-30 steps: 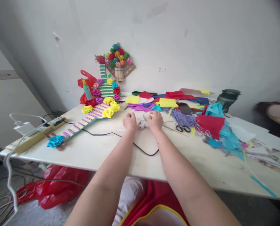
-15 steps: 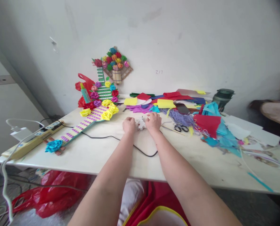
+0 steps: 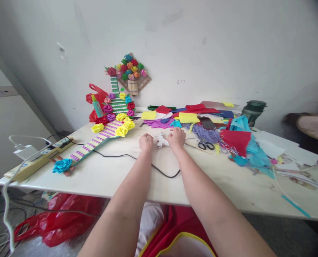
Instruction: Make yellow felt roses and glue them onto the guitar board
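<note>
Both of my hands are close together over the middle of the white table [image 3: 116,182]. My right hand [image 3: 177,137] curls over the right end of a small white glue gun [image 3: 162,141] with reddish-brown marks, lying low at the tabletop. A black cord [image 3: 121,155] runs across the table and passes beneath my right forearm. Just left of the glue gun, my left hand [image 3: 146,141] is closed, its fingertips turned away from view; what it holds, if anything, is hidden.
A guitar-shaped craft [image 3: 100,137] with paper flowers lies left, near a power strip [image 3: 45,157]. Coloured sheets [image 3: 188,117], purple shreds [image 3: 205,134], black scissors [image 3: 206,145], a thin stick [image 3: 197,148] and a dark bottle [image 3: 253,110] stand or lie right. A red bag [image 3: 65,221] is below.
My right hand has shifted slightly to the right, and more of the white glue gun shows between the hands. The left hand stays nearly in place.
</note>
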`<action>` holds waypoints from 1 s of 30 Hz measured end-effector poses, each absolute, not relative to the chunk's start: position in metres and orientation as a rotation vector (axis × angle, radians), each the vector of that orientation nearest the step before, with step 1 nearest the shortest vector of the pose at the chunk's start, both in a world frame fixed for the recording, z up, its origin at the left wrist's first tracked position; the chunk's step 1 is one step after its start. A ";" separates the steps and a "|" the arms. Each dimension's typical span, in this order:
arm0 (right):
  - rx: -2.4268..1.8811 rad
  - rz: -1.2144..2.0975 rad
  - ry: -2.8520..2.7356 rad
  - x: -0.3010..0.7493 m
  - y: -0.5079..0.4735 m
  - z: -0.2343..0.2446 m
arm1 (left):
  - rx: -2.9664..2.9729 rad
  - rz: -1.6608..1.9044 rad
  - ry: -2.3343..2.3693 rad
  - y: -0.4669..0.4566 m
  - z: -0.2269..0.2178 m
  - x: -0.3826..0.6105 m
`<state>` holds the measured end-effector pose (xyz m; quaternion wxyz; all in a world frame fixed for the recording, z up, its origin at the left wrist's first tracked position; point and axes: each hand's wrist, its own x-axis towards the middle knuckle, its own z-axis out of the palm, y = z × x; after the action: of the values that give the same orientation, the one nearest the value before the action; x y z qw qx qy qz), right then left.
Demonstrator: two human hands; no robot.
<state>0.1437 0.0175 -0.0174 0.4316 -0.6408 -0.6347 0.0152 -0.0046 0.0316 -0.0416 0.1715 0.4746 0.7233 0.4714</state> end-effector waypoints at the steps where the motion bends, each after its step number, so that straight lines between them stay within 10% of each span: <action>1: -1.603 0.044 -1.577 0.144 0.017 -0.017 | 1.327 1.311 2.050 0.030 -0.039 -0.004; 30: -1.621 0.062 -1.538 0.149 0.017 -0.017 | 1.203 1.336 2.009 0.025 -0.028 -0.006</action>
<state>0.1488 0.0170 -0.0168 0.4377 -0.6518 -0.6188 0.0248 -0.0060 0.0255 -0.0283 0.2211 0.4351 0.7269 0.4832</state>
